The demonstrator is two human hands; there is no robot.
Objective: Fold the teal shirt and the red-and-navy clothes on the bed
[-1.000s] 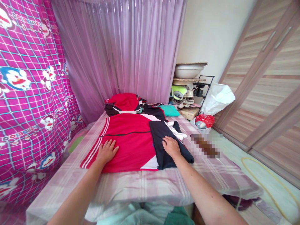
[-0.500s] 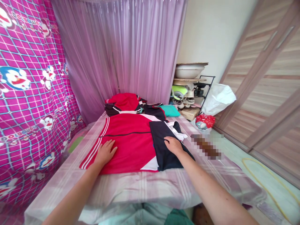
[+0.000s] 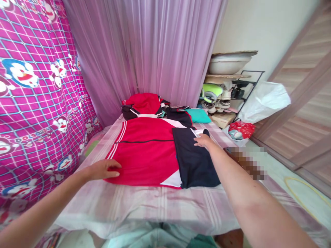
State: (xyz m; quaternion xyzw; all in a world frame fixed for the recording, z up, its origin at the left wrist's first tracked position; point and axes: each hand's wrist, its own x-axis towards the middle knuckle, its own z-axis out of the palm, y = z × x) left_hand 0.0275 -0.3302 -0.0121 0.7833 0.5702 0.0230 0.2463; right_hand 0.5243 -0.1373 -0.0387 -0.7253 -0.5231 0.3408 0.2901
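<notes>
Table: covered with plaid cloth [image 3: 134,203]; carries all garments listed below.
Red jacket [image 3: 144,158]: laid flat on the cloth, mid-table, its lower edge near the table's near edge; white stripes along its left side, black line across the body.
Dark section [image 3: 198,168]: folded over the jacket's right part, toward the table's right edge.
Left hand [image 3: 110,169]: at the jacket's near left corner; thumb and fingers parted, red fabric visible in the gap.
Right hand [image 3: 204,142]: over the upper part of the dark section; fingers point left; cannot tell whether they grip fabric.
Far edge: red-and-black bundle [image 3: 146,103], then dark folded garment [image 3: 178,115].
Far right corner: teal item [image 3: 199,115].
</notes>
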